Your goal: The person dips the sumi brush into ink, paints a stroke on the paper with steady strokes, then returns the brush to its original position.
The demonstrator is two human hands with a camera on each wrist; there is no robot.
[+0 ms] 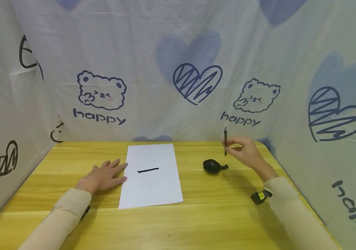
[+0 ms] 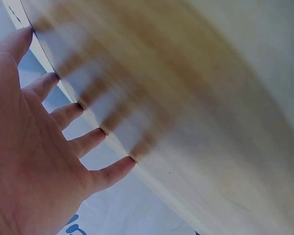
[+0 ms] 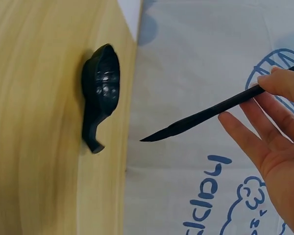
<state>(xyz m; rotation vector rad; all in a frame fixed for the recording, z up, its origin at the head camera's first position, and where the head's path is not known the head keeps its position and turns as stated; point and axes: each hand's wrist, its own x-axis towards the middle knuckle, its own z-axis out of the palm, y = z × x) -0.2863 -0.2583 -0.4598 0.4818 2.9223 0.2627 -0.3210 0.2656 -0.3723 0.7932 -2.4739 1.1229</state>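
My right hand [image 1: 243, 151] pinches a dark calligraphy brush [image 3: 201, 117] by its shaft, raised above the table with its pointed tip downward. Below and left of it sits a small black ink dish [image 1: 211, 166] with a stubby curved handle; its glossy hollow shows in the right wrist view. My left hand [image 1: 104, 176] lies with fingers spread on the table, fingertips at the left edge of a white sheet of paper [image 1: 153, 191]. One short black stroke [image 1: 148, 170] crosses the paper's middle. In the left wrist view all five fingertips [image 2: 132, 159] touch down.
The yellow wood-grain table [image 1: 215, 222] ends at a white curtain [image 1: 146, 69] printed with hearts, bears and lettering, which also rises on both sides. A black wrist camera [image 1: 259, 197] hangs under the right sleeve.
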